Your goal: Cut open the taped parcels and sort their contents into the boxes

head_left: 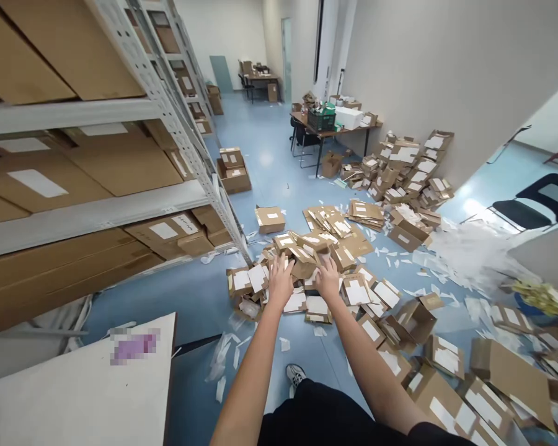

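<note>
Both my arms reach down to a heap of small flat cardboard boxes [302,260] with white labels on the blue floor. My left hand [279,282] rests on the heap with its fingers spread. Just to its right, my right hand [328,277] lies on the same heap, fingers stretched over a box [309,243]. Neither hand has lifted anything. Loose labels and paper strips lie scattered around the boxes.
Metal shelving [167,111] loaded with large cartons lines the left. A white tabletop [74,390] is at the lower left. More box piles [409,167] lie by the right wall and at the lower right [469,384]. A desk [335,127] and a chair [534,204] stand farther off.
</note>
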Action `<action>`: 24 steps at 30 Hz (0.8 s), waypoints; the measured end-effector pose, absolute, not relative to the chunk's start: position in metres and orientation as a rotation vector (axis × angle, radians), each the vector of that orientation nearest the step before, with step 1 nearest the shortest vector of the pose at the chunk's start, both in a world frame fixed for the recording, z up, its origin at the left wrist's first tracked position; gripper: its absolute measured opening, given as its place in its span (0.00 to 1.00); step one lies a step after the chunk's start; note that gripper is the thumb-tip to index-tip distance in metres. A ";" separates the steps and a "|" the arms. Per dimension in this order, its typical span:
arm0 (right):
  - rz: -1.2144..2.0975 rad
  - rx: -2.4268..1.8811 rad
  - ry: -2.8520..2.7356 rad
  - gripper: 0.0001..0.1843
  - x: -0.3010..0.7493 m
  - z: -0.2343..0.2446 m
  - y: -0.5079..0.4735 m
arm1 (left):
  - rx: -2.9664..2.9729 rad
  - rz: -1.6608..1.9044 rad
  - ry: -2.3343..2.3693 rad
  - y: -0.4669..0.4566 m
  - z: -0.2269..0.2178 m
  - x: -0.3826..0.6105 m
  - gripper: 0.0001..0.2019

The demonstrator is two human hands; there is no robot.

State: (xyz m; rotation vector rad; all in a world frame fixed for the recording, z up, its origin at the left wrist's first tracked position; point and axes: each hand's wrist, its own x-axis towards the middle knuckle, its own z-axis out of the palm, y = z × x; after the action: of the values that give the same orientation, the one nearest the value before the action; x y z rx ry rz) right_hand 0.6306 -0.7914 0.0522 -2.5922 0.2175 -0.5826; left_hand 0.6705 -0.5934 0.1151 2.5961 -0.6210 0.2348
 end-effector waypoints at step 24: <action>-0.070 -1.972 -1.452 0.36 0.463 0.126 -0.336 | 2.607 0.678 1.124 -0.251 0.138 0.270 0.32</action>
State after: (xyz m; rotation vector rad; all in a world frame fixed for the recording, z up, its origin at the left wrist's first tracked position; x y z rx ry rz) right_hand 0.4631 -0.3359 0.1261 -1.9722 -1.4518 -0.0704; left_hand 0.2701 -0.2511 0.1383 2.6070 1.1240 0.6779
